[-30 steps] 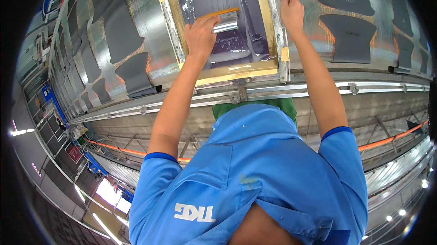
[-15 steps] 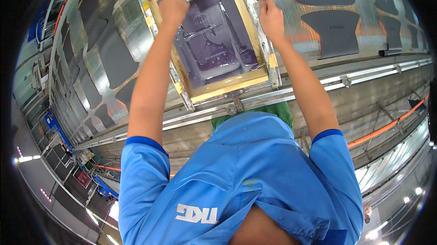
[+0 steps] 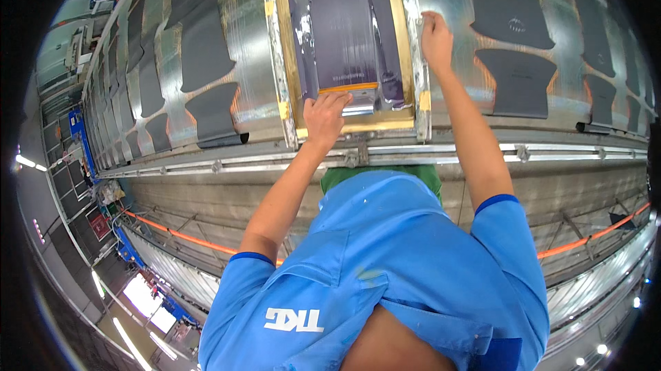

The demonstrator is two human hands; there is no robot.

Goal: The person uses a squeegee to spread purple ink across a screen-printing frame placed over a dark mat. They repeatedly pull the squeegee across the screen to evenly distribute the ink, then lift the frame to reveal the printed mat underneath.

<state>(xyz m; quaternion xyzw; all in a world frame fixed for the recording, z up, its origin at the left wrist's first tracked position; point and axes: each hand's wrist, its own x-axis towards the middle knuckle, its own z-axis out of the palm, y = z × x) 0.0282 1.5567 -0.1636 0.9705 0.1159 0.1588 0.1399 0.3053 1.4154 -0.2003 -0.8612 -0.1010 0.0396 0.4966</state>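
Note:
A screen-printing frame [image 3: 416, 61] with yellowed inner edges and ink-stained metal sides lies on the long table. Dark purple ink shows on its mesh [image 3: 344, 26]. At the mesh's near end, my left hand [image 3: 325, 119] is closed on a squeegee [image 3: 360, 100], which has an orange blade and a silvery holder. The fingers wrap over the holder's left part and hide it. My right hand [image 3: 438, 44] is closed with its fingertips at the frame's right side, high up from the near corner.
Dark grey cut panels [image 3: 520, 81] lie on the shiny metal table top [image 3: 251, 33] on both sides of the frame. A metal rail [image 3: 468, 155] runs along the table's near edge. Below it passes an orange pipe [image 3: 186, 233].
My left hand has drawn the squeegee from the far end of the mesh to the near end. My right hand stays at the frame's right side. The whole view has turned slightly.

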